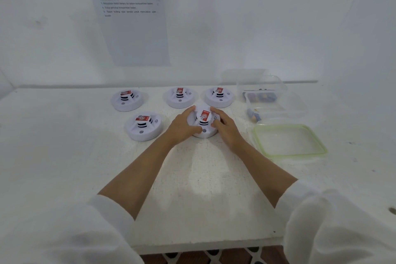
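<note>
- Both of the person's hands are on 1 smoke detector (204,118). It sits flat on the desk (192,178) in the front row, right of centre, with its red label facing up.
- The left grip (184,126) is curled round the detector's left rim, fingers over the far edge and thumb on the near face by the grey button. It holds the detector and nothing else.
- The right grip (225,128) mirrors it on the right rim, fingers wrapped over the far side and thumb against the raised centre. Neither grip is spread open.
- With the body clamped from 2 opposite sides, I judge it is being braced for a twist or a lift, most likely to reach the battery bay underneath.
- 4 more units lie untouched: the back-left detector (129,99), back-middle detector (181,96), back-right detector (219,96) and front-left detector (143,126). They seem laid out in rows so each can be taken in turn.
- The clear box (262,92) of batteries and a shallow tray (276,107) stand to the right, near the right grip.
- A few loose cells (254,114) lie beside the tray. The green-rimmed lid (289,140) lies off its box, so the contents can be reached.
- A printed sheet (128,17) hangs on the back wall; its lines are too blurred to read.
</note>
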The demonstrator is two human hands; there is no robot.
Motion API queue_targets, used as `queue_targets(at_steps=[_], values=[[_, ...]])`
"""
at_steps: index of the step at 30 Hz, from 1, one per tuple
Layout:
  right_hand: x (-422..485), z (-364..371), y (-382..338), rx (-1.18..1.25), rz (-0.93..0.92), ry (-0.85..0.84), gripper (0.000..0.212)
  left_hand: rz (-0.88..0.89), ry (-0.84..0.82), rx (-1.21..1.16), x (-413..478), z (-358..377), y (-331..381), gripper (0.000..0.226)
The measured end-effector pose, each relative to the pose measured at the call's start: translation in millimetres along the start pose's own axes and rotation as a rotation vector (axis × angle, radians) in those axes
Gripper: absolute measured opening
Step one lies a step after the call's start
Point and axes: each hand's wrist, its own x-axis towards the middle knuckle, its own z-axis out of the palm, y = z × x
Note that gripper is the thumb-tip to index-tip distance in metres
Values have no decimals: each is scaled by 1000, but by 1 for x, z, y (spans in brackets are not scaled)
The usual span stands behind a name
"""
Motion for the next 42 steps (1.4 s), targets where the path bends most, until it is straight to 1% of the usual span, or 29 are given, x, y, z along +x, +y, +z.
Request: queue_targets(at_steps=[4,8,12,14,16,18,20,22,25,28,31,35,36,37,39,40,41,42], values=[[0,4,0,-62,5,24,39,-18,-15,74,4,1,4,80],[2,7,3,-156,-10,78,37,-73,-70,135,6,4,8,84],[3,7,0,-118,37,91,36,-121,-92,368,13,7,12,69],[4,6,0,-116,52,80,36,-147,-113,399,16,5,14,70],[7,4,-2,-122,57,49,36,-169,-108,385,21,2,15,78],[12,0,-7,-99,72,50,36,-158,-56,327,26,0,18,77],[23,-5,-13,-63,63,112,37,-116,10,226,34,-2,22,68],[35,-10,-22,-61,57,196,38,-66,33,170,43,-4,28,59],[54,-20,-32,-95,57,269,36,-47,22,125,58,-4,34,60],[73,-25,-28,-181,164,286,41,-71,0,108,72,-3,35,66],[87,-24,-23,-192,256,290,46,-64,-26,131,89,1,35,69],[101,-26,-19,-267,287,280,47,8,-90,151,108,8,46,43],[105,-27,-18,-285,294,281,47,12,-90,148,113,10,48,42],[108,-28,-16,-295,304,278,46,4,-76,166,125,14,42,49],[113,-27,-14,-340,308,264,47,-8,-77,170,176,28,-3,87],[115,-27,-13,-372,309,263,47,-7,-72,189,184,32,-8,100],[117,-26,-11,-399,309,269,48,-9,-79,213,181,31,-3,102],[119,-26,-9,-413,313,278,49,0,-80,236,170,26,10,95]])
